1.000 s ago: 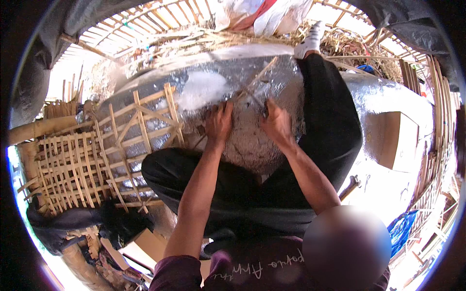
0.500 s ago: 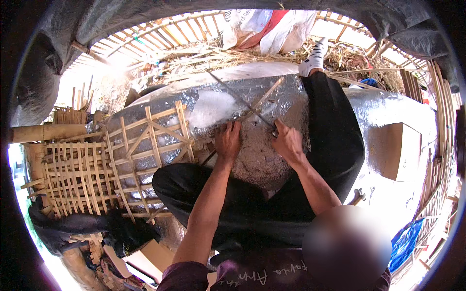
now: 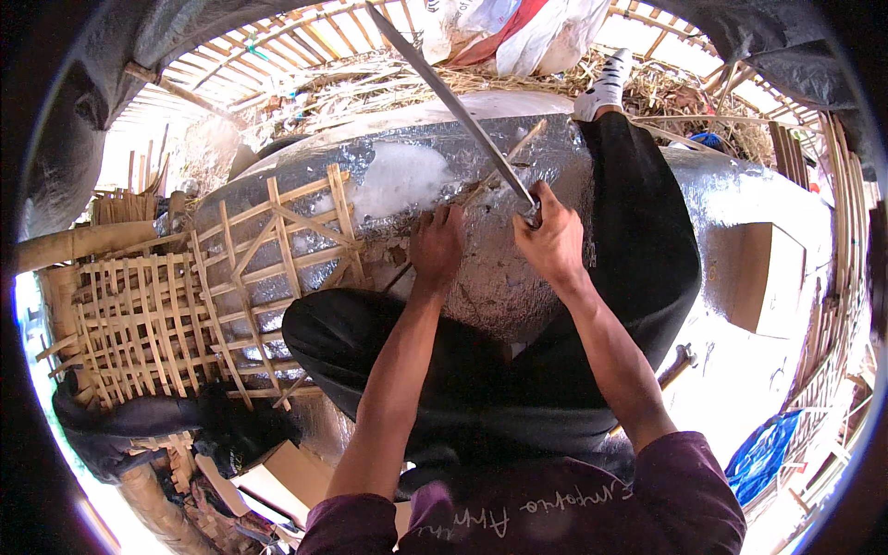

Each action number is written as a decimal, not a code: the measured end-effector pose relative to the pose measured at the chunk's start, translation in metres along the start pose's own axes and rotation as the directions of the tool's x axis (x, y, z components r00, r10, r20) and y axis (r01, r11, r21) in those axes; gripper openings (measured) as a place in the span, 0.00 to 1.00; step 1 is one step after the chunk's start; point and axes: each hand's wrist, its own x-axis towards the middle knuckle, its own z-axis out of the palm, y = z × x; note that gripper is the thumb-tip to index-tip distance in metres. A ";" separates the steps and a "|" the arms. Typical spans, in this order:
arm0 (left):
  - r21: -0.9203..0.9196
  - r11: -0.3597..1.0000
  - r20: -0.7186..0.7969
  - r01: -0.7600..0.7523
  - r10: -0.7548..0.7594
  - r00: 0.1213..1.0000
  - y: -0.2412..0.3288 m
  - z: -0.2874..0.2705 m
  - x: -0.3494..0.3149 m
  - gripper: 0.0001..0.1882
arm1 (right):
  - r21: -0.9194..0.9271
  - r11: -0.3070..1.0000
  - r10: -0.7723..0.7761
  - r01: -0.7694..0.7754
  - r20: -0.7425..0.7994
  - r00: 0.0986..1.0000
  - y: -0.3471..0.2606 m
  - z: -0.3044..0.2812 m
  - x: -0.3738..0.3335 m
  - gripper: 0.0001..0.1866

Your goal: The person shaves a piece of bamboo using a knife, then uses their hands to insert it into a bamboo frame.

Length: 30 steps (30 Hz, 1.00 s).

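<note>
A long-bladed machete [image 3: 462, 115] is gripped by its handle in my right hand [image 3: 553, 236]. Its blade slants up and to the left, raised above a thin bamboo stick [image 3: 507, 163]. My left hand [image 3: 437, 248] is closed around that stick on the silvery sheet [image 3: 486, 296] between my legs. The stick's far end points up to the right, and a darker length shows below the left hand. Left of my hands lies an open bamboo lattice [image 3: 284, 242].
A tighter bamboo weave [image 3: 139, 324] lies farther left. On the right are a cardboard box [image 3: 760, 277], a hammer-like tool [image 3: 683, 359] and a blue plastic sheet [image 3: 766, 453]. Dry straw and scraps [image 3: 361, 88] line the far edge, near white and red sacks [image 3: 536, 37].
My right hand has lifted the machete up off the stick, its blade now higher and steeper. My left hand keeps its hold on the stick. The view has shifted slightly.
</note>
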 end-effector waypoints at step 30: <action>0.085 0.996 -0.073 -0.022 0.029 0.997 -0.004 0.008 -0.006 0.12 | -0.132 0.990 0.060 -0.044 0.118 0.991 0.019 0.012 -0.003 0.22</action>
